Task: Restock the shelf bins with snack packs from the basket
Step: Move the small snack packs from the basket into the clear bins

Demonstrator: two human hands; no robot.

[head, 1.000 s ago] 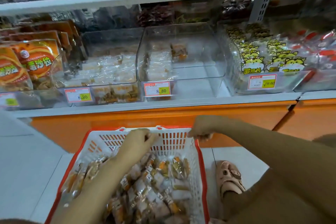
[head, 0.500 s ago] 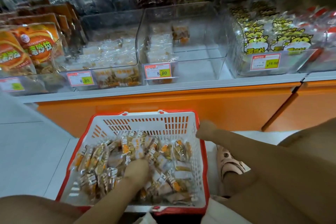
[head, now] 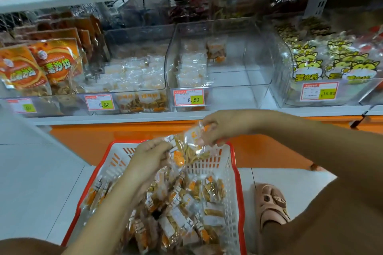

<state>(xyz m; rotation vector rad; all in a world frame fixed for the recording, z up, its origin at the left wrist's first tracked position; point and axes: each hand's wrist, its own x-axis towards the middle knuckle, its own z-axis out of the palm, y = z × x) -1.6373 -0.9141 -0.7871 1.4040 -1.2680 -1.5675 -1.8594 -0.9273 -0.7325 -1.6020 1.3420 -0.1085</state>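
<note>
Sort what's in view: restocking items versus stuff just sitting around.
Job: left hand and right hand, both gripping the held snack pack; basket; basket packs; half-empty clear bin.
Just there: orange bags; cat-print packs; price tags; sandal.

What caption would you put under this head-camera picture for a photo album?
Left hand and right hand hold a snack pack above the basket, facing a nearly empty shelf bin.
</note>
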